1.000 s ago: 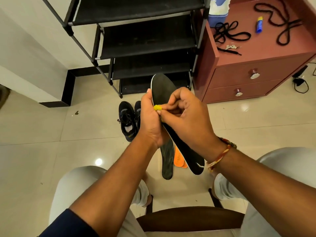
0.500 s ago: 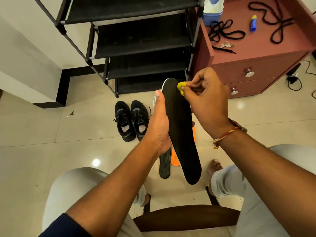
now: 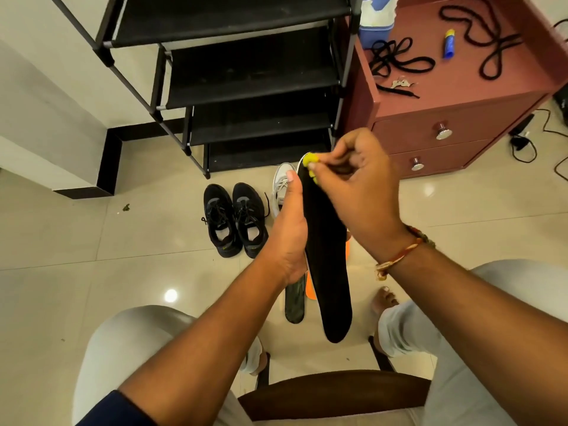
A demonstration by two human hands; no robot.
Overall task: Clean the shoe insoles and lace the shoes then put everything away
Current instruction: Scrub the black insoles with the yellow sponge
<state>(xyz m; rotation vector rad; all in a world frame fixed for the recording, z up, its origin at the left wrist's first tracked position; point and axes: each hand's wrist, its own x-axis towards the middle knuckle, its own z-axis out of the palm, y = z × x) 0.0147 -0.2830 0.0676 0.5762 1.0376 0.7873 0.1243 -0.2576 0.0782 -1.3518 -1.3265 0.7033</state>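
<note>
While the person sits on a wooden chair (image 3: 332, 395) with both knees spread, the left hand (image 3: 290, 238) grips one black insole (image 3: 327, 272) along its left edge, thumb stretched up the side and fingers wrapped behind it, holding it upright over the floor. The right hand (image 3: 359, 192) pinches a small yellow cloth (image 3: 309, 161) between thumb and fingertips, pressed against the insole's top end. Below the held insole, two more insoles lie on the tiled floor (image 3: 92, 287): one dark (image 3: 294, 304) and one orange (image 3: 312, 290), side by side and partly hidden. Farther out stand two black shoes (image 3: 235, 224) as a pair, touching, and one white shoe (image 3: 281, 186) just to their right, behind the left thumb. Beyond them is one black shoe rack (image 3: 246, 75) with several shelves. To its right, one red-brown cabinet (image 3: 461, 96) with two drawer knobs carries two loose black laces (image 3: 396, 58), one small blue and yellow tube (image 3: 449, 44) between them, and one blue and white container (image 3: 376, 23) at its back left corner.
</note>
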